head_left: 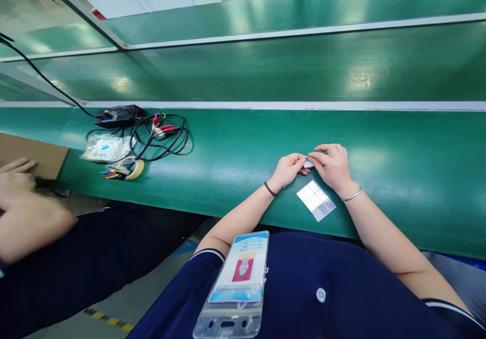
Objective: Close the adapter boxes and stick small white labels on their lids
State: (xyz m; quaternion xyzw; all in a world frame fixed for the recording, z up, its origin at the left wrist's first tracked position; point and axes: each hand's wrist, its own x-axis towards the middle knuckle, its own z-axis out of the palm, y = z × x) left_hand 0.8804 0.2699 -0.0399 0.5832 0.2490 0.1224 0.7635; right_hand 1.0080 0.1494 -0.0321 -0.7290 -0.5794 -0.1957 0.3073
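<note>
Apparently fine handling: just beyond the gridded sheet, left hand and right hand pinch a small pale piece; next move likely needs steady grip.

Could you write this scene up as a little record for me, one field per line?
Surface: green worktop
Left hand: the left hand, dark bracelet at its wrist, holds a small pale piece
Right hand: the right hand, silvery bangle at its wrist, has fingertips at that piece; whether they grip it is unclear
Nearest item: a sheet of white squares, flat between the forearms
Farther left: black box, plastic packet, red plugs, tape roll
Neighbour: another person's hand at the left edge
</note>
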